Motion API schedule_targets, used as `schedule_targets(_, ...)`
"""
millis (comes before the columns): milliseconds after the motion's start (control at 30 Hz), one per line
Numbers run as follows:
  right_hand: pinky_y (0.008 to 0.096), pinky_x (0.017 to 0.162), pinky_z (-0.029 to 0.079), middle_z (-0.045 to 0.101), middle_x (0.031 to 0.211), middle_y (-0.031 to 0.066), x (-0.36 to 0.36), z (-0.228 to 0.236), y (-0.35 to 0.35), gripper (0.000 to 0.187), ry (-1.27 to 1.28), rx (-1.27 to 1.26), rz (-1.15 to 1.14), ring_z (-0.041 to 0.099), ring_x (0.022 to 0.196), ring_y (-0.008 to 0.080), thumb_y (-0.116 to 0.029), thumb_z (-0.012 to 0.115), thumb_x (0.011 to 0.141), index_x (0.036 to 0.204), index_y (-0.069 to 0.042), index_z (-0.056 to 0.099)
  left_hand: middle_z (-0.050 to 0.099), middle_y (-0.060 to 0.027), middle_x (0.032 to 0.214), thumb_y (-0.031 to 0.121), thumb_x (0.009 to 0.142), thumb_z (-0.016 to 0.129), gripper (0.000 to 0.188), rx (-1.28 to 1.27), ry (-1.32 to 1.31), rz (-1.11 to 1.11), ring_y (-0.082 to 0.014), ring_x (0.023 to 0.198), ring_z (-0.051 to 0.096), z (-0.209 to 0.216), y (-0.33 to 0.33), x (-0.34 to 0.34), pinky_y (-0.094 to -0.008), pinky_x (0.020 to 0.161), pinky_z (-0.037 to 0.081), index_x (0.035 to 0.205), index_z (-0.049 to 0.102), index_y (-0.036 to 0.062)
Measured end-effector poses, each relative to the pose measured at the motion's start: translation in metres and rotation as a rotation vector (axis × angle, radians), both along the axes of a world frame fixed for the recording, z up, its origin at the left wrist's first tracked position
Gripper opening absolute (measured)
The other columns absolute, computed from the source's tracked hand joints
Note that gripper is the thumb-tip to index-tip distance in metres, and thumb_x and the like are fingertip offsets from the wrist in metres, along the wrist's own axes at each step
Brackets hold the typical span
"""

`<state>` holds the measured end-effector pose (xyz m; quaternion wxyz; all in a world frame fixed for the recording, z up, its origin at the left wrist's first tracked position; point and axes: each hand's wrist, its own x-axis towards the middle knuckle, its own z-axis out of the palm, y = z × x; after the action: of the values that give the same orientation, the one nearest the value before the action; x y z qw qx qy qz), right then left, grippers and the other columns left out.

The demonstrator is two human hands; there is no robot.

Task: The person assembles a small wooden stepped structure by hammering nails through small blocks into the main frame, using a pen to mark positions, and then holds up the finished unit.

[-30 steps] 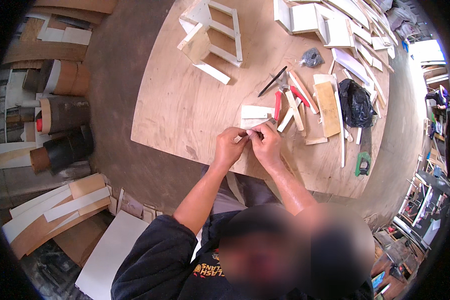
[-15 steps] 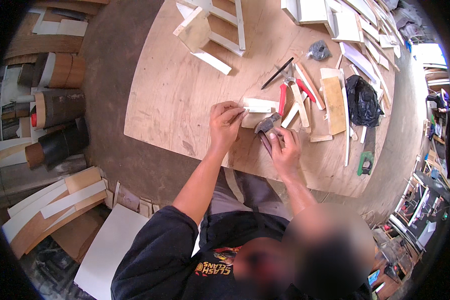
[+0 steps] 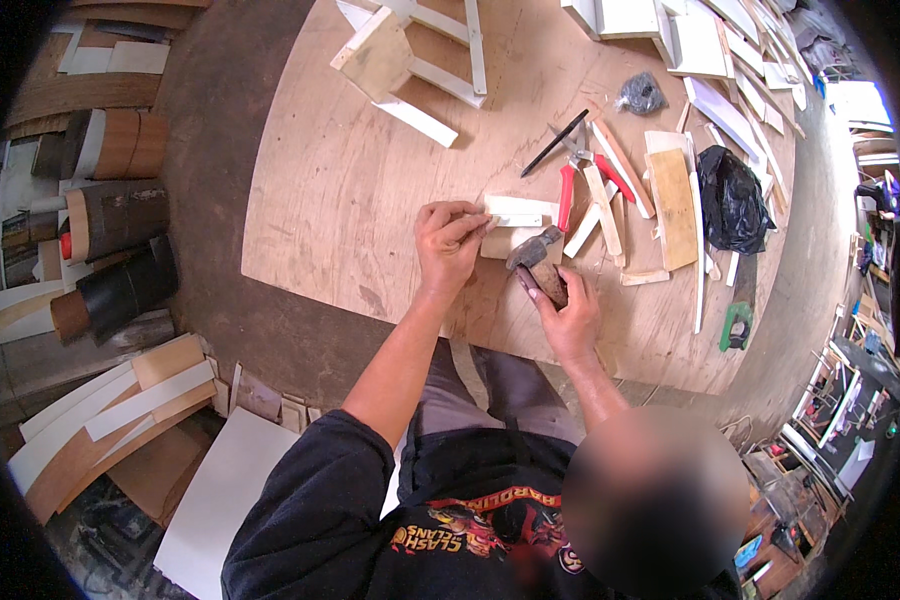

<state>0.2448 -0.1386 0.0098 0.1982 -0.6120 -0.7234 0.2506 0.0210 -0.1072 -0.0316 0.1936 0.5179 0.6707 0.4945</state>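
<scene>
My left hand [image 3: 446, 245] pinches the left end of a narrow white strip [image 3: 520, 220], which lies over pale wood pieces [image 3: 502, 243] near the middle of the table. Whether its fingertips also hold something smaller is hidden. In my right hand [image 3: 572, 318] is a hammer, gripped by its handle. The dark metal hammer head [image 3: 536, 248] is beside the strip's near right side. Just beyond lie red-handled pliers [image 3: 567, 190] and a black pen-like stick [image 3: 555, 143].
The plywood tabletop [image 3: 350, 200] carries a pale wooden frame [image 3: 380, 55] at the far left. On the right are loose wood strips [image 3: 604, 210], a black plastic bag [image 3: 732, 205], a clear bag [image 3: 641, 93] and a green-handled saw [image 3: 737, 325]. Boards [image 3: 150, 400] are stacked at the left.
My right hand has turned the hammer, so more of its handle shows. My left hand stays at the strip's end. The whole view has shifted slightly.
</scene>
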Motion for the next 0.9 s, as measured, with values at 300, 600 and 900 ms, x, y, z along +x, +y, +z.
schedule_targets(300,0.0481,0.085,0.054,0.069,0.107,0.0226,0.004,0.001,-0.002,0.048,0.031,0.113,0.069,0.068,0.096,0.0409,-0.019,0.078,0.090,0.130,0.003,0.062,0.075,-0.0045,0.096,0.003,0.072,0.087,0.016,0.027,0.031,-0.003,-0.0242,0.095,0.063,-0.001,0.001,-0.002,-0.0367,0.083,0.051,0.087,0.082,0.0076)
schedule_targets(600,0.0432,0.084,0.057,0.069,0.115,0.0271,-0.018,0.055,0.009,0.042,0.267,-0.230,0.104,0.072,0.100,0.0375,-0.014,0.060,0.104,0.141,0.006,0.054,0.075,-0.0040,0.092,0.005,0.072,0.087,0.015,0.083,0.031,-0.008,-0.0246,0.093,0.066,-0.006,0.000,-0.003,-0.0374,0.084,0.052,0.086,0.082,0.0086)
schedule_targets(900,0.0420,0.080,0.057,0.069,0.110,0.0287,-0.034,0.052,0.021,0.042,0.252,-0.254,0.130,0.073,0.093,0.0373,-0.016,0.059,0.106,0.139,0.008,0.054,0.075,-0.0005,0.091,0.005,0.070,0.085,0.017,0.122,0.037,-0.011,-0.0242,0.091,0.065,-0.015,0.001,-0.003,-0.0394,0.083,0.049,0.085,0.079,0.0115)
